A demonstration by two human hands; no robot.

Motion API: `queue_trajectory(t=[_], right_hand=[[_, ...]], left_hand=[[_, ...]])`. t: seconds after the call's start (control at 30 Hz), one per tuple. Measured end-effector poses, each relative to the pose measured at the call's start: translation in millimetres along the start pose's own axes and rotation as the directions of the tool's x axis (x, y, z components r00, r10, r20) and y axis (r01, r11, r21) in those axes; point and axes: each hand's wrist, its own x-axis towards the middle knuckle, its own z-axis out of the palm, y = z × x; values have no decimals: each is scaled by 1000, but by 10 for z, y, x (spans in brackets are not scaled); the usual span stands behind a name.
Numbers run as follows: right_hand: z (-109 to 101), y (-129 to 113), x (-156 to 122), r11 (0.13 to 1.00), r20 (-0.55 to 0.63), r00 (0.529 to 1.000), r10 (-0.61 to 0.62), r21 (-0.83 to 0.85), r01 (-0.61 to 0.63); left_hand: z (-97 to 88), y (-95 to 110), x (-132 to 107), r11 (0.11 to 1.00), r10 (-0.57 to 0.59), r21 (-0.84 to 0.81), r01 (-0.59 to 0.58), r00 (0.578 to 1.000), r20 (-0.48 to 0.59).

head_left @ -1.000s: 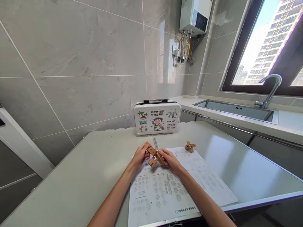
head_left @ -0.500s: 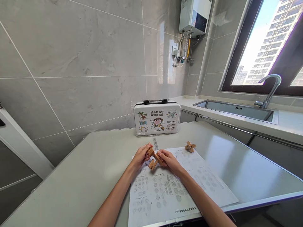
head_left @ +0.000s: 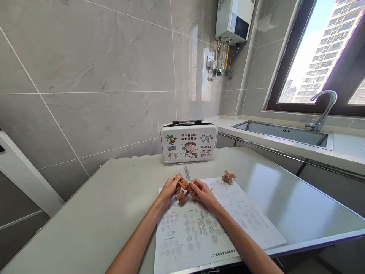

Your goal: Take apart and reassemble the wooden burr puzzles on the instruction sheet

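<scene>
The head camera looks down along two bare forearms to a pale grey table [head_left: 99,205]. At its far edge, against the grey tiled wall [head_left: 99,76], stands a white suitcase-shaped tin with cartoon prints and a black handle [head_left: 188,144].

In front of that tin, toward the person, both hands meet over the table. The left hand [head_left: 170,188] and the right hand [head_left: 203,192] are close together, each with its fingertips pinched on the brown notched wooden puzzle pieces [head_left: 184,189]. These pieces sit crossed between the hands, one bar slanting down to the left and the other down to the right. They are held just above the top edge of a white printed sheet of small diagrams [head_left: 199,228], which lies flat in front of the tin and runs to the near table edge. Whether the pieces touch the sheet cannot be told.

In front of the tin and to its right, a small assembled wooden cross-shaped puzzle [head_left: 228,177] rests at the sheet's far right corner, apart from the right hand.

Right of the tin and further back, a steel sink [head_left: 285,131] is set into a white counter, with a curved chrome tap [head_left: 323,108] at its far end under a dark-framed window [head_left: 313,57]. Above the tin and to its right, a white wall-mounted water heater with pipes below it [head_left: 235,21] hangs on the tiles.
</scene>
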Motion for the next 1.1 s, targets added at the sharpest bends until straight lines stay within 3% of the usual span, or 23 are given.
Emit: queue_trajectory(t=[0.23,0.4,0.6,0.83,1.0,1.1], right_hand=[[-3,20,4,999,5,999,-42,-9,42],[5,-4,-3,999,0,999,-49,13,49],[14,-37,-1,999,-37,998,-46,19,46],[-3,-13,37,998,-134,989,-60,15,63],[-14,42,76,997,-134,988,-76,-3,76],[-12,80,90,998,-127,989,-69,-9,68]], left_hand=[[-11,14,-12,994,-102,-19,103,993,64],[-33,-71,29,994,-109,-21,111,991,81],[-36,-187,68,997,-33,68,32,999,16],[-18,-163,102,985,111,147,-91,985,-133],[13,-124,46,947,223,258,-192,970,-97],[29,-108,5,922,215,340,-186,975,-52]])
